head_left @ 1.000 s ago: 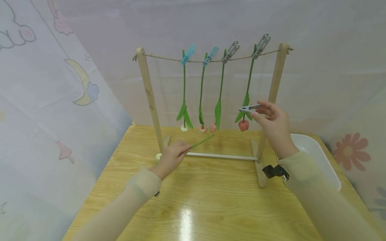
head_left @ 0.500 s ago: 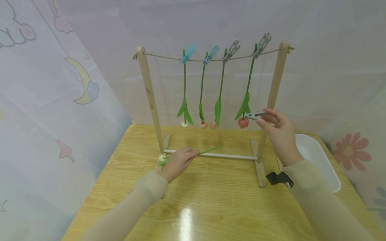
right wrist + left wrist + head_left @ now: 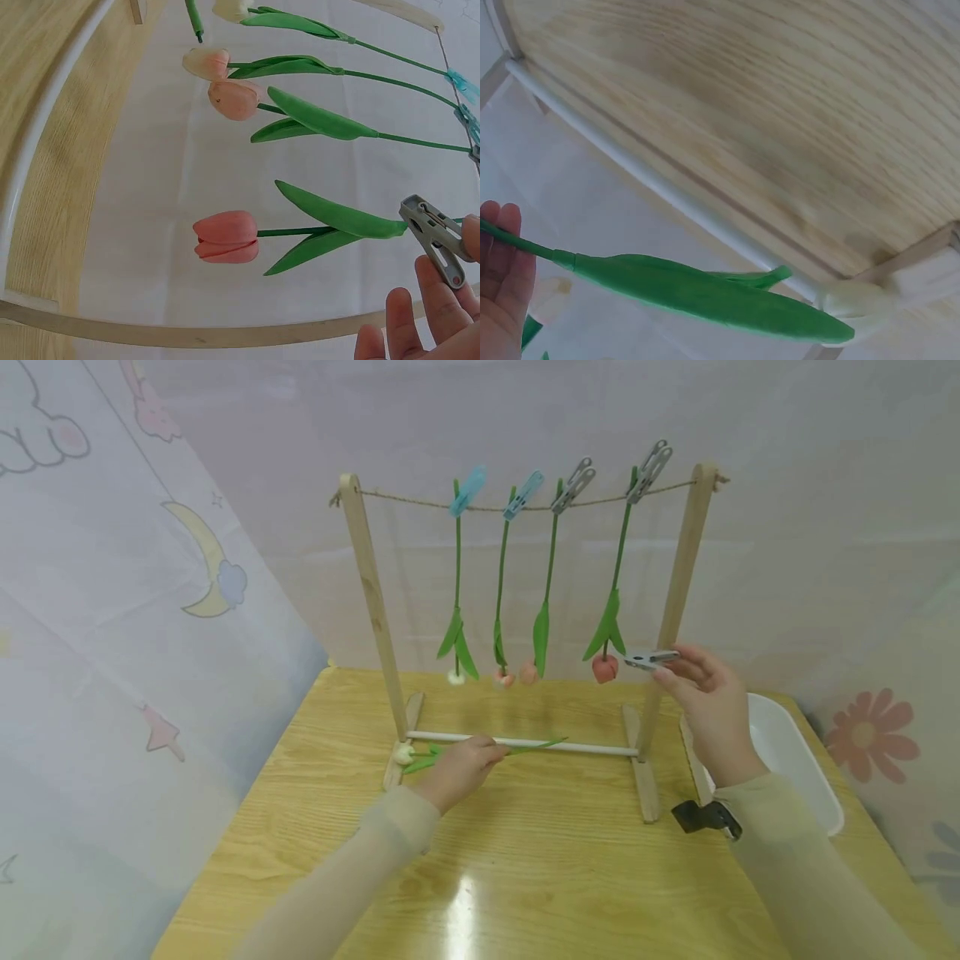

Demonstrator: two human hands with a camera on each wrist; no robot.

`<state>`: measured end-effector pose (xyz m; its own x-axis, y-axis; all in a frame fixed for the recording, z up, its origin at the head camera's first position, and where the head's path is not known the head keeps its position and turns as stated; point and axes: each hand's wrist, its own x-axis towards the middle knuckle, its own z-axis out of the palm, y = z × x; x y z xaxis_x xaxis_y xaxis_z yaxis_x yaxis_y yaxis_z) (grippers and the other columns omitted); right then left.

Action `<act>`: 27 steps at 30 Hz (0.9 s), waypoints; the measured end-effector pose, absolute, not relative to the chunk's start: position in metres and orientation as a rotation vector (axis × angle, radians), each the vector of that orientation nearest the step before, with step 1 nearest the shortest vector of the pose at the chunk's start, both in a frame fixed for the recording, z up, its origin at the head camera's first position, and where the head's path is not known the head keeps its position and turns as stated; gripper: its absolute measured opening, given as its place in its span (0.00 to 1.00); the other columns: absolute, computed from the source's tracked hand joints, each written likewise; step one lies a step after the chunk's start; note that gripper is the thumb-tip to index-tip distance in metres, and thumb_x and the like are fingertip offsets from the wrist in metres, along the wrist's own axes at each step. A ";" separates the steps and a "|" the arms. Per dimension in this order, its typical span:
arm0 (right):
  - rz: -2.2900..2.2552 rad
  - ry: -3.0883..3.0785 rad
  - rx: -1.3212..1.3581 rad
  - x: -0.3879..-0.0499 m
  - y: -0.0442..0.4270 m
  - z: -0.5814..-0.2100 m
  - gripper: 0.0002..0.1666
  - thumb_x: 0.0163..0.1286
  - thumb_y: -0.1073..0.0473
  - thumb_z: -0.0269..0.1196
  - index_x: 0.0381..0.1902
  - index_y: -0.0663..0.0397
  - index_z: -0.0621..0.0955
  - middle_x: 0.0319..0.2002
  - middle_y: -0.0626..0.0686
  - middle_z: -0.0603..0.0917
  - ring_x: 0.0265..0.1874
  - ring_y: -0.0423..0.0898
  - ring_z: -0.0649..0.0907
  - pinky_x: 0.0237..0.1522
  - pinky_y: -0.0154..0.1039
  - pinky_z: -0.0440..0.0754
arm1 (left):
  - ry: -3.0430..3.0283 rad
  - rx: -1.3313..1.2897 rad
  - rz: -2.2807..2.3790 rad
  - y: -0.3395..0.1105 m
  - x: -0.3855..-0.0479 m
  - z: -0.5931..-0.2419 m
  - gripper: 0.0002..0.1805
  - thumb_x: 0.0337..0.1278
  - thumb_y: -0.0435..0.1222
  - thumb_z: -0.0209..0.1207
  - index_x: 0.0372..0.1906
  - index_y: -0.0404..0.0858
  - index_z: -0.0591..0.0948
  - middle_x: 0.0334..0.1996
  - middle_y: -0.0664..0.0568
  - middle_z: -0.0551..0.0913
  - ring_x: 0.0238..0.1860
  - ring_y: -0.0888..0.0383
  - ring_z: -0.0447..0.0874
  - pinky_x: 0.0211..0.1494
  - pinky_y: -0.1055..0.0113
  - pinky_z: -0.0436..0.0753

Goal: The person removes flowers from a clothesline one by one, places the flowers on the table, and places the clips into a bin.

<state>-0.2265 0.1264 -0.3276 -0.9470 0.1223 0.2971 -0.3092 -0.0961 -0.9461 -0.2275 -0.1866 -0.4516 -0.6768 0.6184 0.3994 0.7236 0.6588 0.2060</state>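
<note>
My left hand (image 3: 465, 770) grips a white tulip (image 3: 420, 762) by its green stem, just above the table. The tulip lies nearly level, its head to the left by the rack's left foot and its stem end pointing right. Its broad leaf (image 3: 705, 294) fills the lower part of the left wrist view. At the right, my right hand (image 3: 716, 717) pinches a grey clothespin (image 3: 651, 659) between thumb and fingers. That clothespin is beside a hanging red tulip (image 3: 604, 669), and apart from the string.
A wooden rack (image 3: 372, 602) carries a string (image 3: 408, 502). Several tulips hang upside down from it, held by two blue clothespins (image 3: 468, 492) and two grey clothespins (image 3: 573, 487). A white rod (image 3: 592, 749) joins the feet. Behind my right wrist stands a white tray (image 3: 806, 760).
My left hand has moved right and nearer me, lowering the white tulip until it lies more level. My right hand has drifted right and down with the grey clothespin.
</note>
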 end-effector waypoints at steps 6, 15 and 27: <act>2.110 -1.931 0.133 -0.225 0.136 -0.332 0.18 0.66 0.67 0.65 0.51 0.47 0.80 0.39 0.41 0.83 0.45 0.36 0.78 0.46 0.23 0.74 | -2.636 -1.094 -0.487 -0.171 -0.230 -0.462 0.12 0.57 0.27 0.64 0.47 0.35 0.85 0.40 0.49 0.86 0.40 0.57 0.86 0.44 0.76 0.82; 2.162 -1.885 0.106 -0.220 0.147 -0.338 0.18 0.65 0.69 0.65 0.50 0.45 0.80 0.40 0.43 0.84 0.43 0.35 0.79 0.45 0.20 0.76 | -2.810 -1.014 -0.384 -0.152 -0.230 -0.476 0.12 0.58 0.31 0.64 0.48 0.38 0.85 0.39 0.51 0.86 0.38 0.60 0.86 0.43 0.79 0.81; 2.190 -1.861 0.059 -0.218 0.155 -0.347 0.17 0.64 0.69 0.65 0.46 0.43 0.82 0.37 0.40 0.85 0.44 0.34 0.78 0.45 0.19 0.76 | -2.950 -0.909 -0.306 -0.135 -0.239 -0.495 0.10 0.62 0.33 0.61 0.46 0.41 0.86 0.39 0.53 0.86 0.40 0.60 0.85 0.41 0.75 0.82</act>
<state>-0.2179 0.1552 -0.3473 -0.9638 0.1744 0.2014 -0.2269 -0.1411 -0.9636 -0.2392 -0.1351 -0.4953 -0.8276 0.5531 0.0952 0.5609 0.8090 0.1759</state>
